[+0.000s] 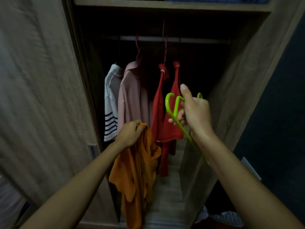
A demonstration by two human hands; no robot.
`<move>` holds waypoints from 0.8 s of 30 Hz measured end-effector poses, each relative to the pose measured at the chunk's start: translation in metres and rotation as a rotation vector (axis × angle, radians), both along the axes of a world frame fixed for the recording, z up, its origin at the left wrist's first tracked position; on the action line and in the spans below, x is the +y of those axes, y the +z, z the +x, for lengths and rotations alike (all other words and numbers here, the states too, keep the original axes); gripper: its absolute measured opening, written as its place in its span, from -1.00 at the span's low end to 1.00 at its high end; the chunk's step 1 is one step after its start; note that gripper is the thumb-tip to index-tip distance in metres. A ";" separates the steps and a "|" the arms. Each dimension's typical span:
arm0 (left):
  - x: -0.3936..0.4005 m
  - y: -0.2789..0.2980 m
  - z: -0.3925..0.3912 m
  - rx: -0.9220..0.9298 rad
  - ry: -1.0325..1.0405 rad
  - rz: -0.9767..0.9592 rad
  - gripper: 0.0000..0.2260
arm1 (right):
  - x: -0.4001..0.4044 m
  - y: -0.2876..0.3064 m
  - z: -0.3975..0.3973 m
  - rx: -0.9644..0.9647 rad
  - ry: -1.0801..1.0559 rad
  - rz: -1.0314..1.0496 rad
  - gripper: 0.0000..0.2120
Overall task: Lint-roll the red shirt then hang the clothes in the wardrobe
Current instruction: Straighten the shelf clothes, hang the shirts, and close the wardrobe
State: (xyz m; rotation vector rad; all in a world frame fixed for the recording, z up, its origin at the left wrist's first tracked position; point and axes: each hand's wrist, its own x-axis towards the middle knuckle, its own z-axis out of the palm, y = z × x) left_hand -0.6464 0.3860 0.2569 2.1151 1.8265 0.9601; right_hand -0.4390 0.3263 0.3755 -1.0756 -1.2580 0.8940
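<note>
The person is standing at the open wardrobe (244, 83), and its rail (189, 40) is serving as the landmark here. Below the rail, a red shirt (171, 113) is already hanging, with a pink shirt (132, 96) and a striped shirt (111, 103) to its left. In front of and lower than the red shirt, the left hand (130, 133) is gripping an orange shirt (138, 171) by a bunched fold near its top, fingers curled tightly into the cloth, so the rest is drooping limp. Right of the red shirt and well under the rail, the right hand (194, 111) is holding green hangers (171, 106), fingers wrapped round the necks and thumb raised; there seem to be two hooks, though blur is making that uncertain.

The orange shirt is looking light, soft and floppy, so it is likely needing to be taken at the collar or shoulders for a hanger arm to slide in. The hangers are looking stiff, smooth plastic, best held just below the hook.
</note>
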 end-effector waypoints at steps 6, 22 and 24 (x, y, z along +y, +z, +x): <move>-0.011 0.005 0.000 0.006 -0.060 0.012 -0.74 | -0.001 0.003 -0.022 0.322 0.015 -0.050 -0.60; -0.039 0.023 0.001 -0.145 -0.119 -0.004 -0.74 | 0.026 -0.062 -0.082 0.595 -0.142 0.021 -0.64; -0.039 0.028 -0.004 -0.157 -0.114 0.005 -0.70 | 0.036 -0.095 -0.086 0.444 -0.103 0.039 -0.66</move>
